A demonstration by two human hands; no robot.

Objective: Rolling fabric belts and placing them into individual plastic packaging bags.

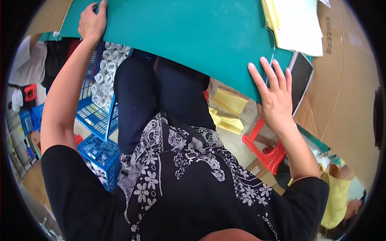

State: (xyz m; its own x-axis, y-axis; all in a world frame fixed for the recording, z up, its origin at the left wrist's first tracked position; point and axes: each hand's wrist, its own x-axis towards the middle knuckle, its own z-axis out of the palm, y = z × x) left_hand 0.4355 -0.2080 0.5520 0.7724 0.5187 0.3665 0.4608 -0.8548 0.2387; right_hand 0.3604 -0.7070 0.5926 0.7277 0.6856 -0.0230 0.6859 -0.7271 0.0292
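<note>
A green work surface stretches across the top of the view. My left hand rests at its left side, the thumb apart from the fingers and nothing visible in it; the fingertips reach the picture's upper rim. On the right, my right hand lies flat over the near edge with its fingers spread, holding nothing. A thin pale cord runs past its fingertips. Just right of that hand lies a dark-screened flat device with a light rim. Beyond it sits a stack of white and yellow sheets.
Brown cardboard borders the surface on the right. Below left stand a blue crate with several clear-white tubular pieces and another blue crate. A red stool and yellow paper are below right. Another person's yellow garment shows lower right.
</note>
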